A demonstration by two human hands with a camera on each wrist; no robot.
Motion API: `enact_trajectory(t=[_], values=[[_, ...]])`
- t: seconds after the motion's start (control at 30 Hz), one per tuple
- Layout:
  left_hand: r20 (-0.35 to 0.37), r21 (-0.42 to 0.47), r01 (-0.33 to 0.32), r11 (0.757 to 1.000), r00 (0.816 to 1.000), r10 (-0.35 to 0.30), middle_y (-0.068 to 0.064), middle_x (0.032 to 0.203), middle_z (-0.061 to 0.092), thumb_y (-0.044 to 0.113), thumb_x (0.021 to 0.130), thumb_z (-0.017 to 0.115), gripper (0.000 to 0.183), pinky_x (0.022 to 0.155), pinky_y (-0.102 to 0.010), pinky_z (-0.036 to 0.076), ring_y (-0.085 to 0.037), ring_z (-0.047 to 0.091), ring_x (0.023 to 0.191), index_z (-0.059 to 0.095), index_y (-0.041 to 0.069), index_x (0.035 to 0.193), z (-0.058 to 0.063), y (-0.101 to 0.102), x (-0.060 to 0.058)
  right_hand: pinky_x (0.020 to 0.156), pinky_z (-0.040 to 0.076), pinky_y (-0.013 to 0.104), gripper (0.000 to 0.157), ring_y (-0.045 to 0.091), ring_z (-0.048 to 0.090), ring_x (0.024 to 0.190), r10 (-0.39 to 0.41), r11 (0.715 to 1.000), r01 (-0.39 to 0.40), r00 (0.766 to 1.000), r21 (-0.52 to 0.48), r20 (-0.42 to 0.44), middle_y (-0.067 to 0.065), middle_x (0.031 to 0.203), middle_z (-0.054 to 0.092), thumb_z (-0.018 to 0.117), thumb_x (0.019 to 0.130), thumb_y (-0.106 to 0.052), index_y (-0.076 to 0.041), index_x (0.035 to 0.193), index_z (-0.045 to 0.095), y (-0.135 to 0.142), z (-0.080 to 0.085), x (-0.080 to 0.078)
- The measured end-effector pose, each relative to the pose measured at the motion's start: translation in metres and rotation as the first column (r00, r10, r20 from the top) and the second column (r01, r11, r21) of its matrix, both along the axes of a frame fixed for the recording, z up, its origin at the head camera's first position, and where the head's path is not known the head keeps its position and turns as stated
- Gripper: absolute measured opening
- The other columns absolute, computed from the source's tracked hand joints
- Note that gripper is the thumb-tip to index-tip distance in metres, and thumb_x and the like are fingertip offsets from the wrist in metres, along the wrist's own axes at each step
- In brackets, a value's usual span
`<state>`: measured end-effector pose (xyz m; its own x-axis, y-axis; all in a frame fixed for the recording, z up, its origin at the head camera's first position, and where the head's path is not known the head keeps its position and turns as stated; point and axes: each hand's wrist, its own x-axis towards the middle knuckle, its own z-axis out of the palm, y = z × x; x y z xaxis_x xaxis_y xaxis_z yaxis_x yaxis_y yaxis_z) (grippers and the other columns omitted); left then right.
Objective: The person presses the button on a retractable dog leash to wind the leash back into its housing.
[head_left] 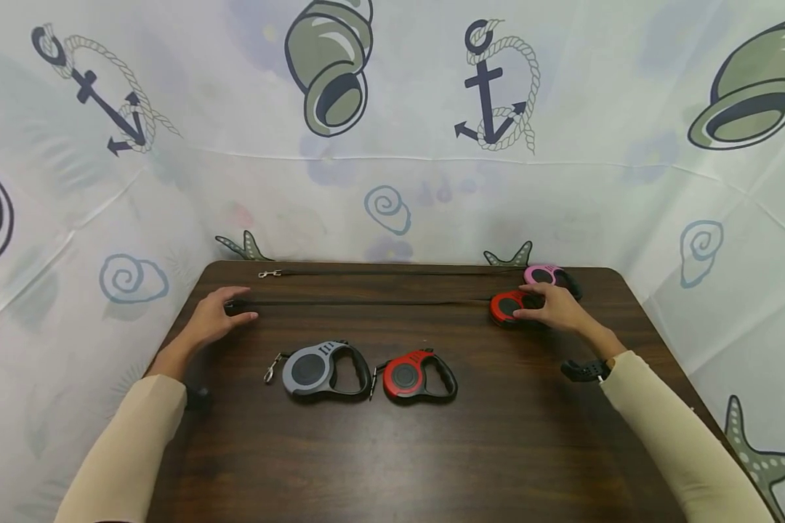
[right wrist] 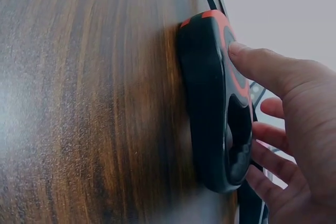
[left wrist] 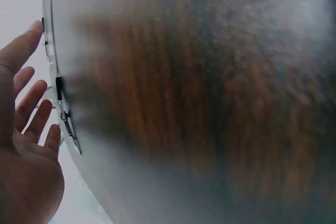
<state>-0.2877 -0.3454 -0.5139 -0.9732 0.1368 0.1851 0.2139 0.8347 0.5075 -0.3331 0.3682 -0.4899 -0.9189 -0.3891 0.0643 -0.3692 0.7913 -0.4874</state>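
My right hand [head_left: 558, 309] is at a red and black retractable dog leash [head_left: 505, 308] at the back right of the table. In the right wrist view the thumb touches the face of this leash [right wrist: 202, 87], and the other fingers lie loosely beside its handle. Its thin black cord [head_left: 366, 303] stretches left across the table. At the cord's far end my left hand [head_left: 212, 317] hovers with thumb and fingers spread apart. The left wrist view shows the metal clip [left wrist: 67, 123] lying beyond the fingers, with a gap between. Nothing is held in that hand.
Behind lies a pink retractable leash [head_left: 540, 274], its cord [head_left: 392, 273] drawn out leftward to a metal clip [head_left: 270, 274]. Nearer me are a grey leash [head_left: 307, 369] and another red leash [head_left: 405, 375], both wound in. A patterned cloth [head_left: 432, 211] surrounds the brown table [head_left: 392, 465].
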Motion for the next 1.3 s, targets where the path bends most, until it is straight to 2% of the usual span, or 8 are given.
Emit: enact_trajectory(t=[0.27,0.57,0.77,0.93,1.1,1.3], values=[[-0.007,-0.007,-0.027,1.000,1.000,0.027,-0.039,0.143,0.054,0.018,0.093,0.082,0.059,0.114,-0.071,0.029,-0.059,0.044,0.136,0.059,-0.012,0.138,-0.009,-0.004,-0.008,0.112,0.040,0.068,0.074,0.051,0.052,0.137,-0.003,1.000,0.003,1.000,-0.003,0.015,0.032,0.149,0.055,0.083,0.092,-0.036,0.005,0.147,0.056,0.002,-0.006,-0.002],[-0.093,-0.045,0.004,0.999,0.996,-0.008,-0.037,0.128,0.062,0.014,0.092,0.083,0.046,0.109,-0.071,0.032,-0.058,0.050,0.125,0.067,-0.013,0.126,-0.012,-0.013,-0.010,0.113,0.037,0.070,0.076,0.053,0.051,0.138,-0.035,0.999,0.036,0.997,-0.028,0.066,0.031,0.151,0.053,0.083,0.092,-0.037,0.002,0.150,0.055,0.006,-0.005,0.002],[-0.067,-0.056,0.021,0.998,0.997,-0.024,-0.036,0.125,0.062,0.011,0.093,0.082,0.040,0.109,-0.071,0.032,-0.056,0.051,0.123,0.069,-0.013,0.123,-0.009,-0.016,-0.007,0.114,0.036,0.071,0.077,0.053,0.049,0.139,-0.039,0.999,0.041,0.996,-0.035,0.077,0.031,0.150,0.054,0.085,0.091,-0.038,0.003,0.150,0.055,0.010,-0.007,0.005],[-0.075,-0.064,0.037,0.997,0.996,-0.042,-0.034,0.118,0.066,0.007,0.092,0.082,0.034,0.103,-0.070,0.037,-0.054,0.056,0.116,0.072,-0.011,0.119,-0.007,-0.019,-0.005,0.115,0.034,0.070,0.080,0.052,0.048,0.140,-0.030,0.998,0.036,0.995,-0.056,0.092,0.032,0.148,0.056,0.086,0.090,-0.036,0.004,0.151,0.053,0.013,-0.008,0.006],[-0.070,-0.053,0.038,0.998,0.997,-0.042,-0.032,0.115,0.068,0.004,0.091,0.082,0.029,0.098,-0.068,0.042,-0.052,0.060,0.112,0.074,-0.009,0.115,-0.007,-0.020,-0.003,0.114,0.035,0.071,0.083,0.053,0.050,0.138,-0.017,0.998,0.022,0.996,-0.061,0.091,0.034,0.146,0.056,0.087,0.090,-0.035,0.005,0.152,0.050,0.018,-0.008,0.006],[-0.047,-0.039,0.033,0.999,0.998,-0.035,-0.031,0.113,0.069,0.006,0.091,0.083,0.025,0.098,-0.067,0.042,-0.052,0.061,0.112,0.075,-0.007,0.112,-0.005,-0.019,-0.001,0.113,0.036,0.071,0.086,0.056,0.048,0.138,-0.023,0.998,0.029,0.994,-0.055,0.106,0.037,0.148,0.053,0.087,0.090,-0.033,0.008,0.154,0.046,0.020,-0.008,0.007]])
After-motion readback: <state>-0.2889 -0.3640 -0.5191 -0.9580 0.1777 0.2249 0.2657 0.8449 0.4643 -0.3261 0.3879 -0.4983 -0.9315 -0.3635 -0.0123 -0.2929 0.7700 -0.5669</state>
